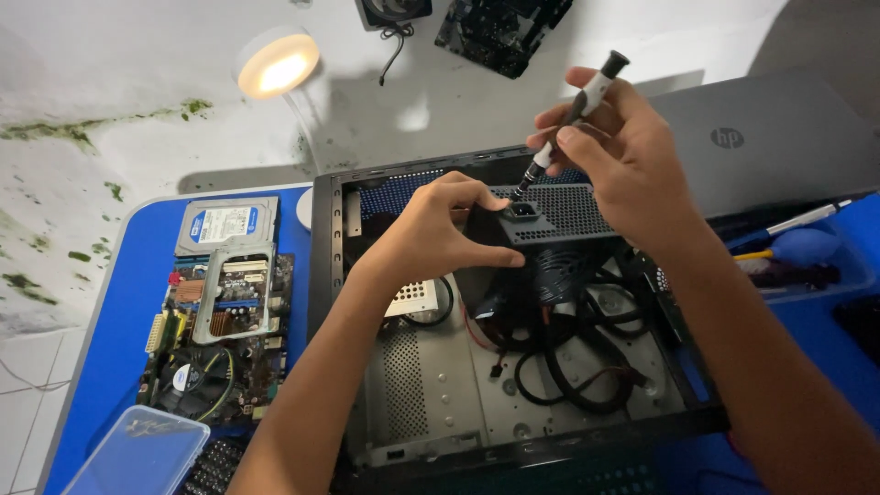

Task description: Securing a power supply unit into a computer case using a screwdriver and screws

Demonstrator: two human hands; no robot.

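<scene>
A screwdriver (570, 117) is pinched in the closed grip of the right hand (614, 151), its tip set on the black power supply (555, 220) inside the open computer case (323, 275). The supply is steadied by the left hand (431, 229), grip wrapped around its edge. A motherboard (215, 339) lies beside the case on the blue bench (128, 302).

Left hand (440, 234) covers the near-left face of the power supply (550, 215) beneath it. Screwdriver (570, 119) tip contact below right hand (610, 151) too small to resolve. Plastic case (137, 454), near the left forearm, cut by bottom edge.
</scene>
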